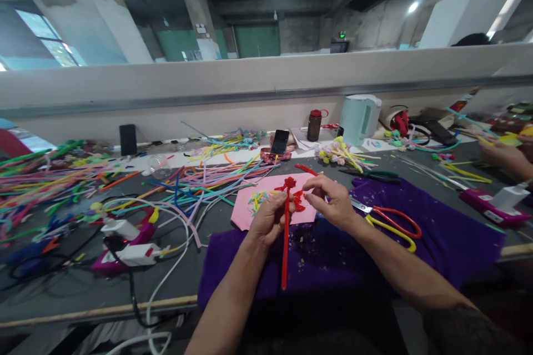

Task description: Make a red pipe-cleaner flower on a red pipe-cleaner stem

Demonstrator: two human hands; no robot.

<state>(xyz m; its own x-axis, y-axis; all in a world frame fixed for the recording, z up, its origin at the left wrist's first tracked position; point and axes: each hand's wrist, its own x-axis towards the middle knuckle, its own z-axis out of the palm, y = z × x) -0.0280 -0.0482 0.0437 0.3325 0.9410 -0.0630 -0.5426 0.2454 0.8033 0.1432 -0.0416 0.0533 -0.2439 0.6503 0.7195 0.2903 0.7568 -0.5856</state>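
My left hand is closed around a red pipe cleaner flower, pinching it just below its curled red head. Its straight stem hangs down past my fingers toward the table edge. To the right of the flower head, my right hand has its thumb and forefinger slightly apart, with nothing visible between them. Beneath both hands lies a pink tray bearing short yellow and blue pieces and loose red pieces. Scissors with red and yellow handles rest by my right forearm.
A purple cloth covers the table's front. Many coloured pipe cleaners spread left, near power strips and cables. Behind stand a phone, a brown bottle and a kettle. Another person's hand is at far right.
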